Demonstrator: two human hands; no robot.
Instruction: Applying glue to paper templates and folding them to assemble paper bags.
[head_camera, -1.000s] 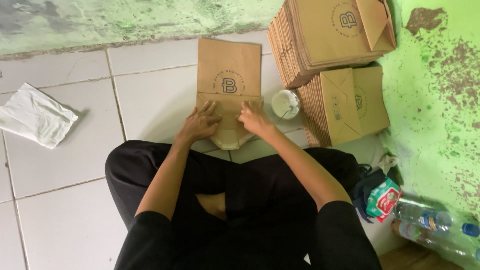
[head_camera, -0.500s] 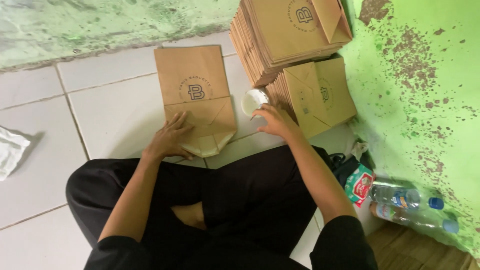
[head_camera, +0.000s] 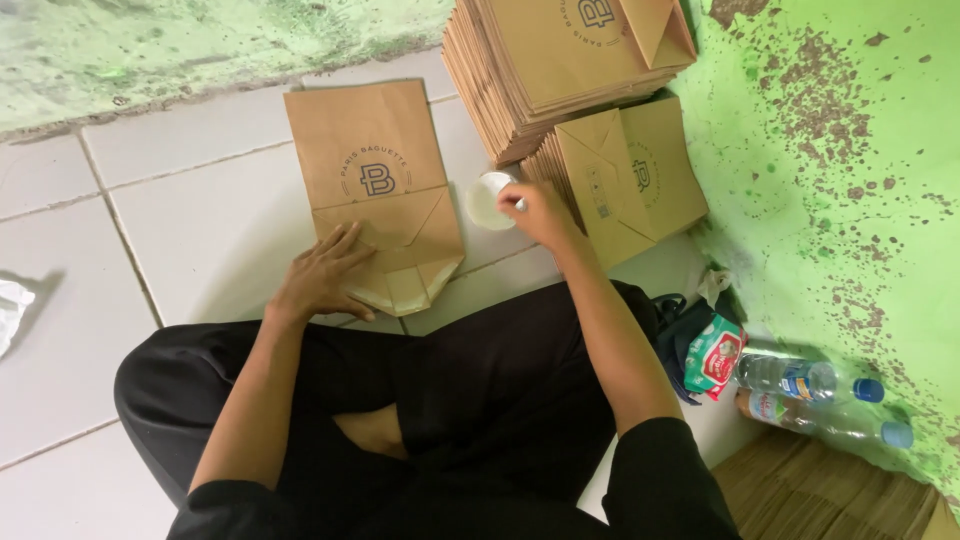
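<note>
A flat brown paper bag (head_camera: 372, 185) with a round dark printed mark lies on the white tiled floor in front of my crossed legs. Its bottom end is unfolded into flaps toward me. My left hand (head_camera: 322, 272) lies flat on that folded bottom, fingers spread. My right hand (head_camera: 540, 212) has reached right to a small white cup (head_camera: 487, 200) on the floor, fingers dipped at its rim, holding something small and white that I cannot make out.
Two stacks of the same brown bags stand at the right: a tall one (head_camera: 560, 70) and a lower one (head_camera: 625, 175), against a flaking green wall. Two plastic bottles (head_camera: 815, 400), a small red and green packet (head_camera: 712, 358) and a white cloth (head_camera: 10, 310) lie around.
My right hand left the bag and moved right to the white cup. My left hand stayed on the bag's folded bottom. The view shifted right.
</note>
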